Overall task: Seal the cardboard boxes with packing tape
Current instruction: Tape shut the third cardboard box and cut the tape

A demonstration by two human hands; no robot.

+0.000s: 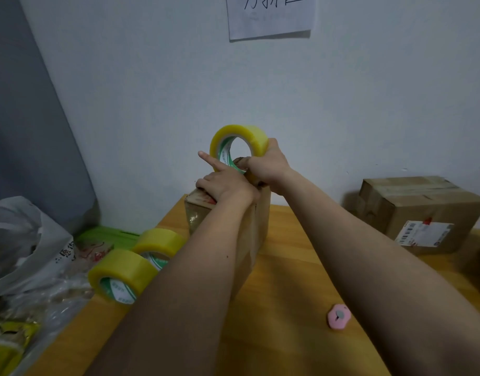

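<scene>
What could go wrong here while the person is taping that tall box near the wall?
The cardboard box stands tall and narrow on the table, so pulling the tape roll with the right hand could tip it, though the left hand presses its top. Two spare rolls lie on their sides beside the left forearm; a nudge might send them rolling. The pink cutter lies by the right forearm and could be swept off.

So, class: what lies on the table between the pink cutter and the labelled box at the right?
Only the person's right forearm crosses above; head view shows bare table otherwise.
</scene>
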